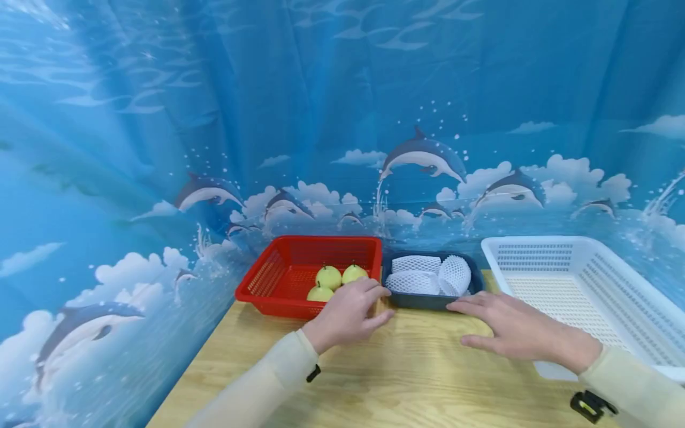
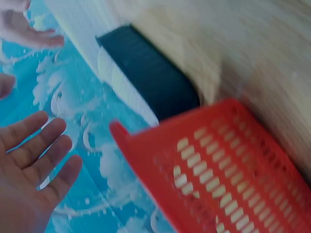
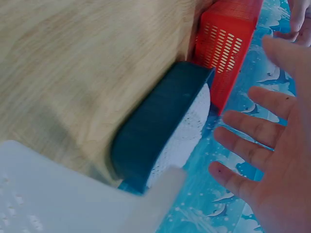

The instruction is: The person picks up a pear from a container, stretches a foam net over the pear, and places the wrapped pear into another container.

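Note:
My left hand hovers by the front right corner of the red basket, its fingers loosely bent and holding nothing. In that basket sit several round yellow-green pears with short stems, partly hidden behind the hand. A dark blue-grey bin stands between the two hands and holds white foam net sleeves. My right hand is spread near the bin's front right corner, palm down and holding nothing. In the wrist views, the left fingers and right fingers are extended and apart.
A large white basket stands to the right, partly behind my right forearm. All the containers rest on a light wooden table, whose left edge slants toward me. A blue curtain printed with dolphins hangs directly behind them.

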### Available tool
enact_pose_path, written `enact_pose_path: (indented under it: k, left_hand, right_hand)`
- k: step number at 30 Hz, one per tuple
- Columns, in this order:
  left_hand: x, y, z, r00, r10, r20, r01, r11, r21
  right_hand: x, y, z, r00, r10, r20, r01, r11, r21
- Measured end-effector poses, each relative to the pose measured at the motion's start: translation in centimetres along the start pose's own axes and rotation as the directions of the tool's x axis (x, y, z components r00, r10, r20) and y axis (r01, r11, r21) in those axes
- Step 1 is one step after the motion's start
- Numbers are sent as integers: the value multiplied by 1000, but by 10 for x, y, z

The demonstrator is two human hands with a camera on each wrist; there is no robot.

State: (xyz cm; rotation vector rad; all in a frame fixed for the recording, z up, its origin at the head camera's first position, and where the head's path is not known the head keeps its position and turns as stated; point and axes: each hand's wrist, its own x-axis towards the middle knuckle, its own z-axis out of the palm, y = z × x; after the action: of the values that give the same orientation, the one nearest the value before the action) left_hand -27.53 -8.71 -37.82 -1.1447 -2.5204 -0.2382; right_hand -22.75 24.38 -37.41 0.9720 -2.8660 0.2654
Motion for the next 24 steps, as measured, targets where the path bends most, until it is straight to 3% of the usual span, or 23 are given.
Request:
enact_pose_path:
  k: [7, 13, 15, 19, 24]
  left_hand:
    - [-13, -32, -18, 981, -143, -129, 145, 989, 6]
    - [-32, -68, -32, 940, -294, -171, 303, 953, 23]
    - [-39, -81, -36, 915, -364, -177, 373, 927, 24]
    - [-55, -108, -42, 844, -507, -176, 518, 855, 27]
    - [-77, -142, -42, 762, -627, -161, 639, 769, 33]
  right_hand:
    - [12, -1, -9, 998, -63, 20, 63, 998, 11]
    - [21, -7, -11, 995, -88, 34, 88, 996, 22]
    - [24, -9, -12, 995, -96, 41, 95, 995, 36]
    - [29, -13, -13, 993, -103, 51, 101, 994, 44]
    - [33, -16, -14, 993, -104, 60, 101, 994, 44]
